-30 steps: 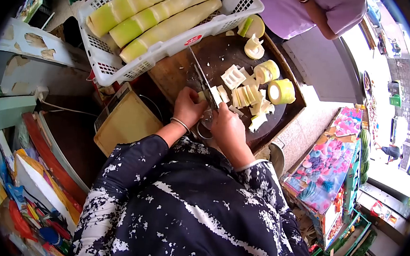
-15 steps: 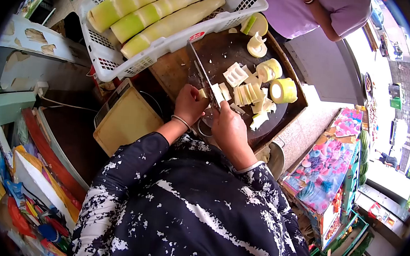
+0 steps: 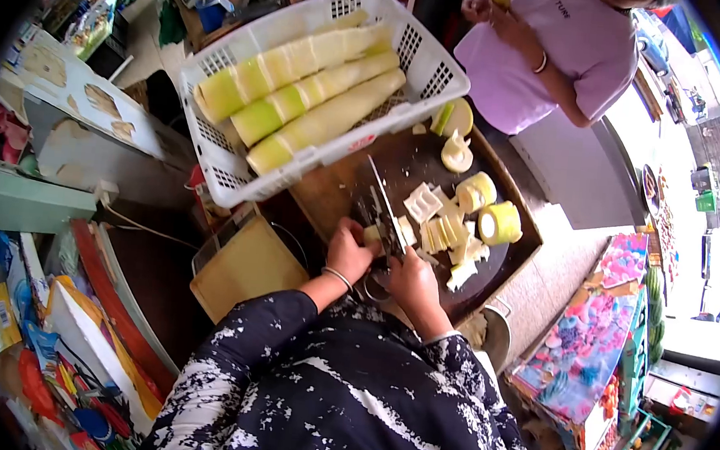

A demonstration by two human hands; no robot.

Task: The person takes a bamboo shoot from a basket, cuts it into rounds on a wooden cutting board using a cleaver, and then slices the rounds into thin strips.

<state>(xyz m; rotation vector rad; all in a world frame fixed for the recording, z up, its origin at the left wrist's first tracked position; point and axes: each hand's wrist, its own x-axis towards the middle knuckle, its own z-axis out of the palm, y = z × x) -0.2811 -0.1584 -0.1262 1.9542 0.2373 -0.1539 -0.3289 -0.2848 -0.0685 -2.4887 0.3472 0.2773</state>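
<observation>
My right hand (image 3: 414,287) is wrapped round the handle of a knife (image 3: 386,205), whose long blade points away from me over a dark round chopping board (image 3: 490,274). Close to the blade's left side, my left hand (image 3: 347,254) pinches a small pale piece of bamboo shoot (image 3: 372,234). On the blade's right lie cut bamboo shoot slices (image 3: 437,233), some in a row and some scattered. Thick round bamboo shoot chunks (image 3: 500,224) stand at the board's right edge.
A white plastic basket (image 3: 249,189) holding long peeled bamboo shoots (image 3: 302,100) stands beyond the board. Left of my hands is a tan flat tray (image 3: 248,267). A metal pot (image 3: 498,333) sits low on the right. Another person in a lilac shirt (image 3: 551,50) stands across from me.
The view has tilted up, showing more of the basket and of the other person, whose hands now hold something small. Both my hands stay close together at the knife.
</observation>
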